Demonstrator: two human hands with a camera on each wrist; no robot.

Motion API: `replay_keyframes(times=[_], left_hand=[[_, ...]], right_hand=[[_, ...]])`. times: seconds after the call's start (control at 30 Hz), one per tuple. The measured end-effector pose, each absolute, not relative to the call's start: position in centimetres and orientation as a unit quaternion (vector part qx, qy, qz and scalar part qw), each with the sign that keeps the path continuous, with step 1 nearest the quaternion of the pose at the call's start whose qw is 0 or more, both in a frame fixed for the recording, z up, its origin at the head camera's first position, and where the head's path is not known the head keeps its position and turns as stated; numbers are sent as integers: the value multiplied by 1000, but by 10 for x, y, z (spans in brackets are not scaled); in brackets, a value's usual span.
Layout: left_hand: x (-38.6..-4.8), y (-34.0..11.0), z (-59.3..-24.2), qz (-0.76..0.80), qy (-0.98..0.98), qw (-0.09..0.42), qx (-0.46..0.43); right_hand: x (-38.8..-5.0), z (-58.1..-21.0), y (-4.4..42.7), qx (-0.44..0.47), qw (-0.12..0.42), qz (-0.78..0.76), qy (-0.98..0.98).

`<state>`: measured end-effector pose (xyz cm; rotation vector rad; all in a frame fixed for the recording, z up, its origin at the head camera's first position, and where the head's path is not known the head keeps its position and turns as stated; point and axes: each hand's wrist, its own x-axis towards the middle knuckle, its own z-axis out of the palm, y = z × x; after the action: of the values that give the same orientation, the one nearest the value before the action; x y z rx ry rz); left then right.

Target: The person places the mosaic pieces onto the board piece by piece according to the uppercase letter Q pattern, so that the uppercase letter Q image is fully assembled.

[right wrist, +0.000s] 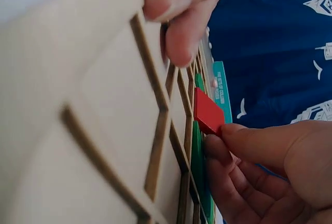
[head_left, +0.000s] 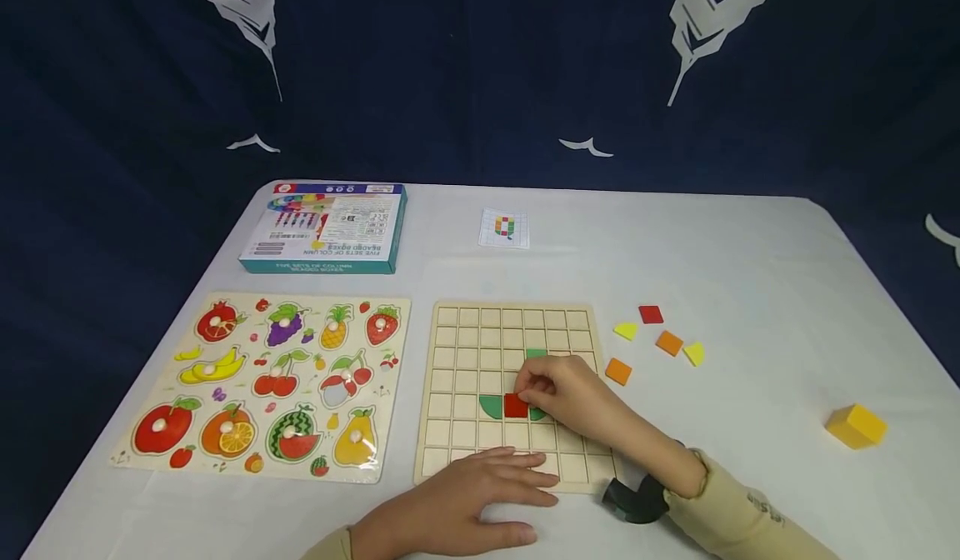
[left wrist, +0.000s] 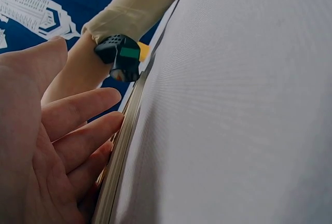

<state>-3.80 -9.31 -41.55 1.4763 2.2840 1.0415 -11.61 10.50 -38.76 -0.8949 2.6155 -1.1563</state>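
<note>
Red is catching the light first: in the head view, my right hand is pinching a red square tile between thumb and forefinger, over the wooden grid board. It's sitting between a green quarter-circle tile on its left and a second green tile on its right, that one partly hiding beneath my fingers. So the red tile is lying just left of my right fingertips, and, being square, it's giving me no long axis; its sides against the grid lines are what's counting. My left hand is reaching over the board's near edge, fingers straight and parted, holding nothing; it's lying on the near side of the tile, not touching it. My right is clearly being the nearer hand.

Over to the left wrist: those left fingers are extending beside the board's edge, and a black wrist device is showing on my right arm. No red tile is appearing here.

Right wrist now: thumb and forefinger are clamping the tile's corner, green showing beyond and below. Whether it's resting fully inside its cell, I'm not able to tell.
</note>
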Motion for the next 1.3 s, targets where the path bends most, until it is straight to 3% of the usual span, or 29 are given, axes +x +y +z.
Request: replay_keyframes(times=[0.3, 0.5, 0.77, 1.3], left_hand=[[-39, -94, -416, 355, 779, 126, 502], [-37, -94, -418, 356, 776, 171, 492], [-40, -95, -418, 358, 774, 175, 493], [-41, -95, -416, 358, 771, 167, 499]], right_hand=[[-112, -387, 112, -306, 24, -371, 876], [-118, -383, 155, -267, -6, -388, 882], [-125, -387, 204, -182, -17, -325, 928], [-125, -396, 201, -184, -31, -301, 935]])
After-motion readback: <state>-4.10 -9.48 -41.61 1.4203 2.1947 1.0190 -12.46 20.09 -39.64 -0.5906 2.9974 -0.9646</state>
